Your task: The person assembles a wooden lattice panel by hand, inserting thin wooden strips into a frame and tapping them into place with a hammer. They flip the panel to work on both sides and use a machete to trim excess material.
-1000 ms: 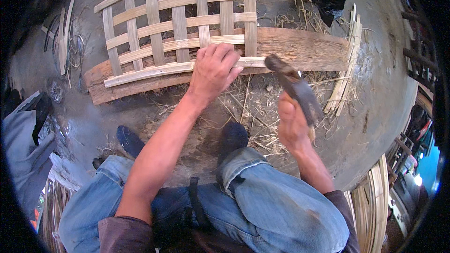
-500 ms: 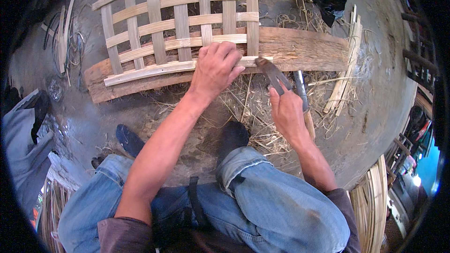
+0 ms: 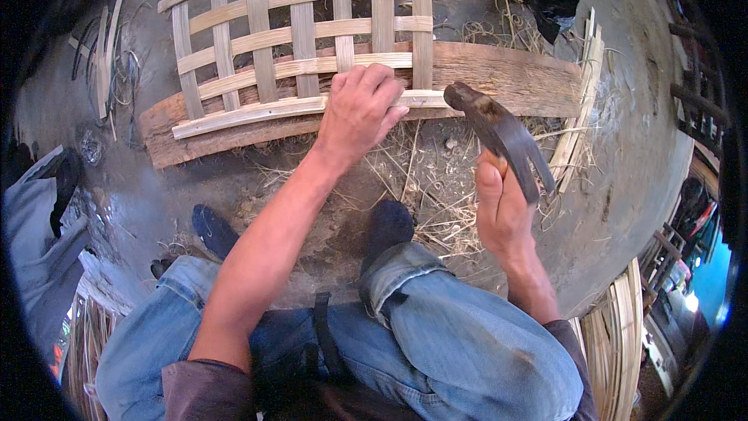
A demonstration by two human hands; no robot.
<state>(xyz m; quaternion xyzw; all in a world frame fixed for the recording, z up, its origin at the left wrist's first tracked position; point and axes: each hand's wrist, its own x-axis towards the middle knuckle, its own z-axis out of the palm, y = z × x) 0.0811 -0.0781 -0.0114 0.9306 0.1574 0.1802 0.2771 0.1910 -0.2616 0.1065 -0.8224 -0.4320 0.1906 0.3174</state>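
One hammer [image 3: 502, 136] | head points upper-left | axis diagonal | right hand [image 3: 502, 214] grips

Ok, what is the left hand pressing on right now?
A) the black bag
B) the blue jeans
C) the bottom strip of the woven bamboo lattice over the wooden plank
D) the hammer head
C: the left hand lies flat on the lower strip of the bamboo lattice resting on the wooden plank, while the right hand grips the hammer.
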